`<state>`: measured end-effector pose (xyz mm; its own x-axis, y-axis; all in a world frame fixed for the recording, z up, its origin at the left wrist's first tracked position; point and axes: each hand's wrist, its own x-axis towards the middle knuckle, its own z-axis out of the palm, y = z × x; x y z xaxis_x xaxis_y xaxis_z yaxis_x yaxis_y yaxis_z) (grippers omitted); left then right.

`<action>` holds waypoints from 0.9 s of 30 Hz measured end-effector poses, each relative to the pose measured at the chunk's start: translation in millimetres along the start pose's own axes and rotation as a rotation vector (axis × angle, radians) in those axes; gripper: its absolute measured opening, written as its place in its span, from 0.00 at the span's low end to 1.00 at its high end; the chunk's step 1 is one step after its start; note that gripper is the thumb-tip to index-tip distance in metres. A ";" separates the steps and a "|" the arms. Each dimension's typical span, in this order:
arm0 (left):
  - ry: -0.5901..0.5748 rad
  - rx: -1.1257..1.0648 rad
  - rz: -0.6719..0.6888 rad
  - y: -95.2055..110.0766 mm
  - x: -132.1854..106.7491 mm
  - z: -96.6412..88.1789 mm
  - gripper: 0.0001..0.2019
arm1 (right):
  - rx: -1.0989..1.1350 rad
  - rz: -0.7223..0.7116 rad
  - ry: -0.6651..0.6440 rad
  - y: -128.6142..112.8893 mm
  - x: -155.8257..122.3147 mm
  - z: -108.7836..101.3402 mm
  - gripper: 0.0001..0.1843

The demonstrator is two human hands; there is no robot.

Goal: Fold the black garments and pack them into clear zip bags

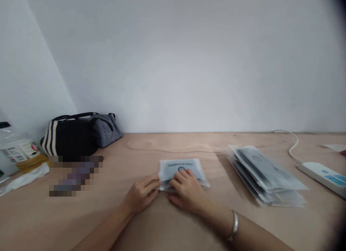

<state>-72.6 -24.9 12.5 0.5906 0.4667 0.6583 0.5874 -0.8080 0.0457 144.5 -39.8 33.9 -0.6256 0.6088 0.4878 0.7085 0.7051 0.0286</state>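
A frosted zip bag point(200, 170) lies flat on the wooden table, with "ROCKBROS" printed on it upside down from my side. My left hand point(142, 194) pinches its near left corner, close to a small white zip slider. Curled over the bag's near edge, my right hand point(187, 191) presses its fingers on the front and covers part of the round logo. Its thumb sits below that edge. Something dark shows inside the bag. To the right, a stack of similar frosted bags point(266, 171) lies in a loose, uneven pile.
A white power strip point(324, 177) with a cable point(293, 146) is at the right. A black and striped bag point(75, 135) stands at the back left, beside a bottle of yellowish liquid point(25, 153) and white tissue point(25, 179). Another person's fingertips point(342, 153) show at the far right.
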 end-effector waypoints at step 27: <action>-0.233 -0.007 -0.056 20.7 41.5 -6.5 0.26 | 0.102 0.090 -0.104 60.7 -42.5 -44.6 0.27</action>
<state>-39.6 -24.6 45.7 0.6695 0.5802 0.4638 0.6192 -0.7808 0.0831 228.6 -39.0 53.8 -0.5954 0.7017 0.3913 0.7296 0.6761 -0.1024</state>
